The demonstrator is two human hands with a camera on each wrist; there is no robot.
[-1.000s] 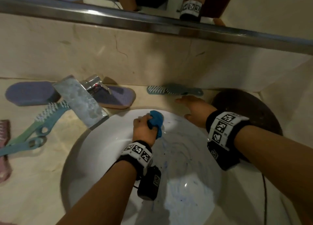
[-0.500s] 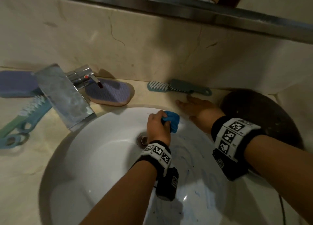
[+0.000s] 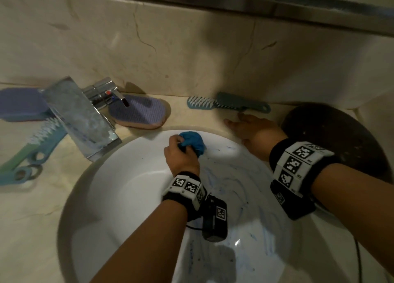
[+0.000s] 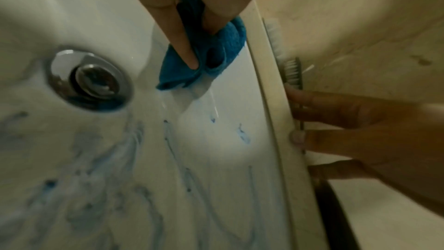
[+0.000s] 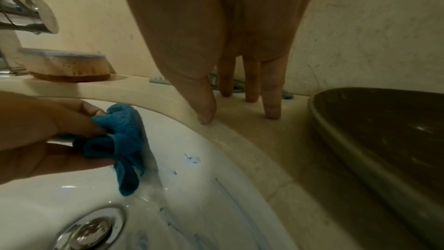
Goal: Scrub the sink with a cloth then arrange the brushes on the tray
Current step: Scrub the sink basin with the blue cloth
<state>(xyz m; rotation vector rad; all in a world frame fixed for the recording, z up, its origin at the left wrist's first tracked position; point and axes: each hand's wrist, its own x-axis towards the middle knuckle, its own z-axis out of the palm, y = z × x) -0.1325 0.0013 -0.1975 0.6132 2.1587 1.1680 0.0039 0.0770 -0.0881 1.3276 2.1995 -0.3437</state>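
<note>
the white sink [image 3: 132, 197] lies nearest, its bowl streaked with blue smears, with a chrome drain [image 4: 90, 80] low in the basin. of the two hands, the left hand [image 3: 181, 156] is clenched round a bunched blue cloth [image 3: 193, 143], pressing it against the far wall of the bowl just under the rim. the right hand [image 3: 253, 131] lies released, fingers straight and spread, on the beige surface [image 3: 32, 218] just beyond the rim, holding nothing; its fingertips [image 5: 272, 111] touch the stone. a dark round tray [image 3: 341, 137] sits to the right of that hand. just past the fingers a teal brush [image 3: 228, 104] lies along the back wall. left of it a purple brush [image 3: 138, 112] rests bristles up behind the chrome faucet [image 3: 85, 116]. further left lie another purple brush [image 3: 21, 105] and two long-handled brushes [image 3: 36, 150], well apart from the tray.
</note>
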